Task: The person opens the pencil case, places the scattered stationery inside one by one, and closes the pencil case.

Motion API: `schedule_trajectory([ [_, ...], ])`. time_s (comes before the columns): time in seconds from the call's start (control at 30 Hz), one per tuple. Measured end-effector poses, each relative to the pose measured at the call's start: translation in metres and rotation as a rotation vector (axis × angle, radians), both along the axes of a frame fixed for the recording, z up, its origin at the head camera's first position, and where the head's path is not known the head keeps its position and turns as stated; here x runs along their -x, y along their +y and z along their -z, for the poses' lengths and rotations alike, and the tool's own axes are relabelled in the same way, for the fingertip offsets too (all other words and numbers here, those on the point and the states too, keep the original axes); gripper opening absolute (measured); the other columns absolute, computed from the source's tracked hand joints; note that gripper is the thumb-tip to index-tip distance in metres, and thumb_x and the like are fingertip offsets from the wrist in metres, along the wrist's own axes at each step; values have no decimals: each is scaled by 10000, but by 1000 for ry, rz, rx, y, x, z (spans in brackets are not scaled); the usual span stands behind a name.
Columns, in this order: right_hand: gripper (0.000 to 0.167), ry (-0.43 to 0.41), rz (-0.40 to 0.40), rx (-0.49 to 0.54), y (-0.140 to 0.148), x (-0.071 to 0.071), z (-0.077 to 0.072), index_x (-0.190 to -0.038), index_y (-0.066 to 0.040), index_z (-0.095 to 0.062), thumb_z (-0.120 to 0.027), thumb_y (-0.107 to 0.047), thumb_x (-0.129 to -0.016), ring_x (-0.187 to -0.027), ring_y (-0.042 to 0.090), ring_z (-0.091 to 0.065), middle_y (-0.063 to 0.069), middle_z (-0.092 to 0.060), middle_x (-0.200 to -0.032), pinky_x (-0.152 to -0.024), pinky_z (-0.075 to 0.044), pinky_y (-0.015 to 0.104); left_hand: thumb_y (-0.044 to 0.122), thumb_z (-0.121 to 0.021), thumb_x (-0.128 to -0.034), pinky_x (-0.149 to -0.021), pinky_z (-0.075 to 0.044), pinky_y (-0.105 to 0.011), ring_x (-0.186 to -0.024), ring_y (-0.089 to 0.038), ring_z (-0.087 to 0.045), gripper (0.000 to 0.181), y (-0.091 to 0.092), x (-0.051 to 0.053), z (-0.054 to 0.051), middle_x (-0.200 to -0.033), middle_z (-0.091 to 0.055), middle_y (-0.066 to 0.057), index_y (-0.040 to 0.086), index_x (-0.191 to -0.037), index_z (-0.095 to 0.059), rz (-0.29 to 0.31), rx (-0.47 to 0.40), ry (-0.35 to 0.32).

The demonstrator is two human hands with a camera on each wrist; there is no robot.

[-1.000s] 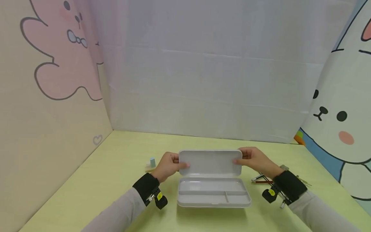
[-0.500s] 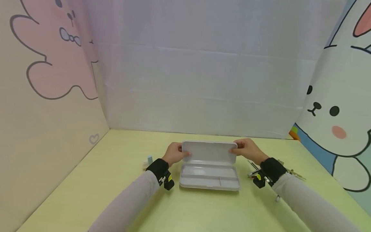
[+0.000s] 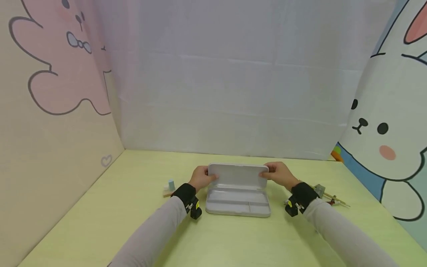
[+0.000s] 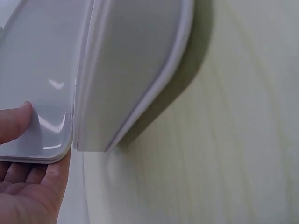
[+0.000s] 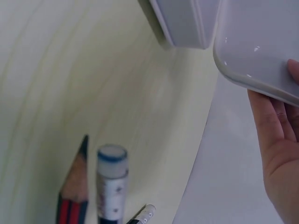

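A white pencil case (image 3: 230, 207) stands with its lid raised, its tray facing me. A lengthwise divider and a short cross divider part the tray, and nothing lies in it. My left hand (image 3: 201, 178) grips the lid (image 3: 238, 176) at its left end, thumb on the inner face and fingers behind, as the left wrist view shows. At the lid's right end my right hand (image 3: 279, 174) pinches it the same way. In the right wrist view a red-and-black pencil (image 5: 72, 205) and a white-capped pen or pencil (image 5: 112, 186) lie close to the camera.
Left of the case sit a small light-blue block (image 3: 171, 184) and pale pieces beside it. Several writing tools, a grey piece (image 3: 319, 190) and a thin brass-coloured tool (image 3: 337, 199) lie by the right forearm, partly hidden. A white curtain (image 3: 213, 92) closes off the table's back.
Both hands have carried the open pencil case farther away across the table, then slightly left. The grip on the lid stays the same. The head view has shifted a little.
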State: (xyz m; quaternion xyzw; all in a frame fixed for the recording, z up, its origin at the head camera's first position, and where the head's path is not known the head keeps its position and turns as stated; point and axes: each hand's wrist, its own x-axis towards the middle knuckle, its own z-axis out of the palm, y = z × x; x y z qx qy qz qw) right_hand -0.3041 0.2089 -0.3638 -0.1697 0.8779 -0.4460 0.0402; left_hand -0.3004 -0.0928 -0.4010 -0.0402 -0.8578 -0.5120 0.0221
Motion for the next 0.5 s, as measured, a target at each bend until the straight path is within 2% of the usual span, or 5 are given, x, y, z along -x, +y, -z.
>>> schedule_trajectory([
  [0.23,321,-8,0,23,4,-2,6,-1105,93,-640,-685,-130,-879,-806,-12,-625,185,-727,-992,-763,-547,239,112,-728,-825,-821,-557,-366,-957,-279,-681,238,5,-2,1,-1044,-725,-195,-35,-1012,-714,-22,-4,-8],
  [0.4,443,-14,-15,18,7,-5,5,-1197,87,-597,-720,-168,-857,-836,-27,-624,215,-700,-1074,-806,-555,281,101,-734,-820,-850,-555,-377,-997,-305,-675,282,4,-6,1,-1070,-715,-209,-37,-1063,-699,-15,-37,-2],
  [0.5,518,-12,-44,3,13,-7,2,-1257,79,-554,-726,-199,-855,-915,52,-640,238,-663,-1133,-847,-552,309,109,-737,-823,-889,-546,-406,-1041,-323,-663,317,2,-8,1,-1107,-703,-212,-32,-1103,-685,-21,-68,-13],
])
